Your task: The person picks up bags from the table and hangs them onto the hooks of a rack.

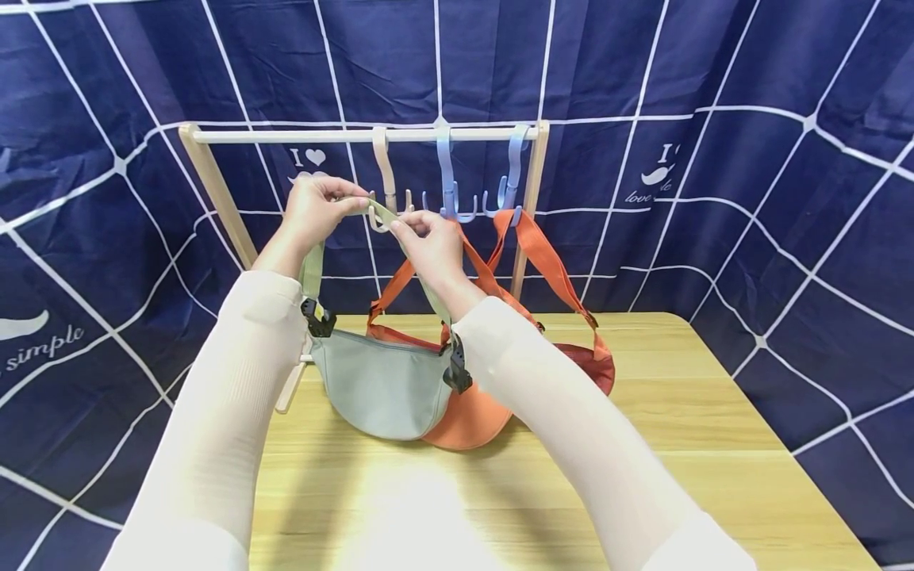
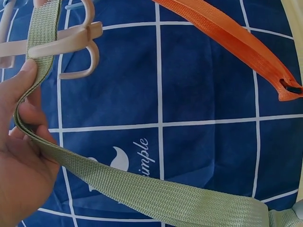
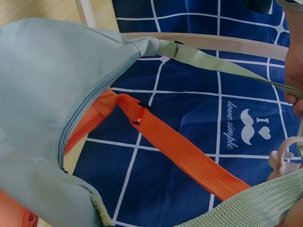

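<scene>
A grey-green crossbody bag (image 1: 385, 385) hangs by its light green strap (image 2: 189, 201) from both hands. The left hand (image 1: 314, 208) pinches the strap left of the beige hook (image 1: 385, 170); in the left wrist view its thumb and fingers fold round the webbing. On the other side of that hook, the right hand (image 1: 435, 250) pinches the same strap. Between the hands the webbing lies across the hook, against one prong in the left wrist view. Black buckles (image 1: 458, 371) sit at the bag's ends.
A wooden rack with a white rail (image 1: 286, 136) stands on the wood-grain table (image 1: 685, 444). Two blue hooks (image 1: 446, 170) hold orange straps (image 1: 546, 258); an orange bag (image 1: 471, 420) and a dark red bag (image 1: 596, 369) hang behind the grey-green one. A navy gridded cloth (image 1: 771, 238) surrounds the table.
</scene>
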`<state>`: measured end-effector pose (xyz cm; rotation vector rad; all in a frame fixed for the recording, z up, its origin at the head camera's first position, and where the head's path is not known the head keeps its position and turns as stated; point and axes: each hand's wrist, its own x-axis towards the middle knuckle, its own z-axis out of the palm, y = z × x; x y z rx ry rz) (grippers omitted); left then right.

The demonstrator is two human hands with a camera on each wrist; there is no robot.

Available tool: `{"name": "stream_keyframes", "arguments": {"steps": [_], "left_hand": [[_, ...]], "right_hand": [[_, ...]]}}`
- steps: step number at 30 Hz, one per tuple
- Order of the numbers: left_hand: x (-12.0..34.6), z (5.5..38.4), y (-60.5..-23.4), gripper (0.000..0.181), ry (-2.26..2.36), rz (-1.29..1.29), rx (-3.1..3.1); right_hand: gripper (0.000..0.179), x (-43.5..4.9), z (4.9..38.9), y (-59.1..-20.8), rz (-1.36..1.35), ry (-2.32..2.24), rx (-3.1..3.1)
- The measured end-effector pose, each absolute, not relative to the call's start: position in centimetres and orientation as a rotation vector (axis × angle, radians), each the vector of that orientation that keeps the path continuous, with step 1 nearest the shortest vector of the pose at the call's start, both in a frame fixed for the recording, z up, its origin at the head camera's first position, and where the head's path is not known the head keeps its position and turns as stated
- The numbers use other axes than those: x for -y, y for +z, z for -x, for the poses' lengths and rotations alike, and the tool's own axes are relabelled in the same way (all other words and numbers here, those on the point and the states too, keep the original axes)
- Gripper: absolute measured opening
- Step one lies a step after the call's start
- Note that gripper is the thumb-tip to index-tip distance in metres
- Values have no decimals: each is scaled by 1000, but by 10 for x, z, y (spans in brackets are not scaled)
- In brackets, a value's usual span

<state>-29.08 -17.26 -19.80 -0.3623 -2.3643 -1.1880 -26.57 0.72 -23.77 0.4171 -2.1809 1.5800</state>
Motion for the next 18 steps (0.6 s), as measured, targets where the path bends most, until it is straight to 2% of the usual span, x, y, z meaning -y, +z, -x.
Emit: {"name": "stream_keyframes", "arguments": {"steps": [18], "left_hand": [[178, 291, -211, 20, -1206, 366, 2428]], "right_hand": [[16, -4, 263, -254, -314, 1643, 2179]]}}
